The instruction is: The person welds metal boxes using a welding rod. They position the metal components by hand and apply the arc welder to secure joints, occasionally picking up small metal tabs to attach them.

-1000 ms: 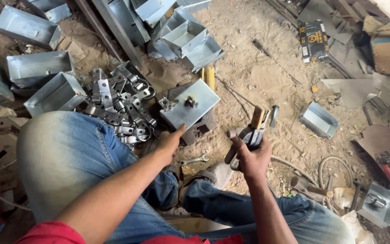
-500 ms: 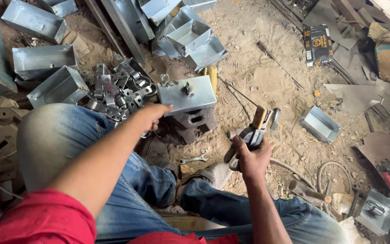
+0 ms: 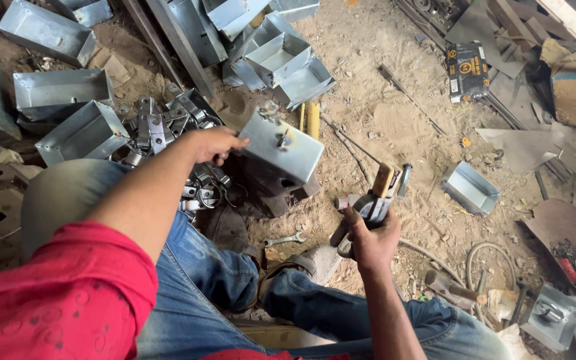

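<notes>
Over a sandy workshop floor [image 3: 395,120] littered with metal trays [image 3: 61,93], we are gripping a metal box [image 3: 281,147] with our left hand [image 3: 211,143] while our right hand [image 3: 371,237] is clutching a welding holder [image 3: 378,197].

The left hand [image 3: 213,143], which a second ago rested low beside the metal box [image 3: 281,148] on its block, has risen to grip the box's left edge. The box, flat before, now sits tilted, its right side dipping. A red sleeve [image 3: 55,293] has entered the frame.
</notes>
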